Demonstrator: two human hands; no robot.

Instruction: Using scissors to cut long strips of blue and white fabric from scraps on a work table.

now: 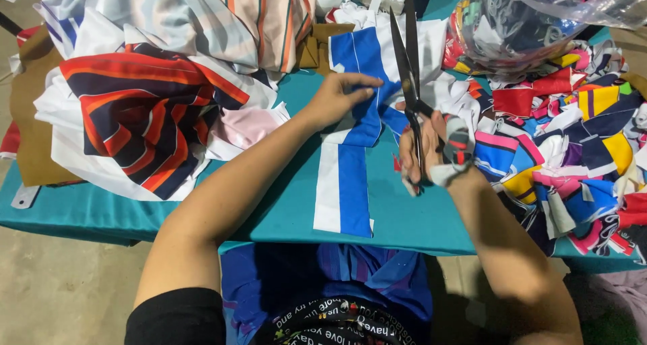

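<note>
**Blue-and-white fabric strip held flat beside raised scissors**

A clear plastic bag (512, 21), at 1 o'clock on the teal tabletop (283, 210), is seen stuffed with multicoloured fabric scraps; more loose scraps (573, 136) are heaped below it at 3 o'clock. The blue-and-white striped fabric strip (350, 183) is laid lengthwise down the middle of the tabletop, its near end reaching the front edge and its far end rumpled under the hands. The left hand (337, 99) is pressed flat on the strip, fingers extended, with nothing enclosed in its grip. The right hand (431, 149), partly wrapped in cloth, is closed around the handles of black scissors (410, 69), whose blades point to 12 o'clock, nearly together. The strip lies at 9 o'clock from that grip, just beside it. Folded striped cloth (141, 116) is piled at 10 o'clock.
</note>
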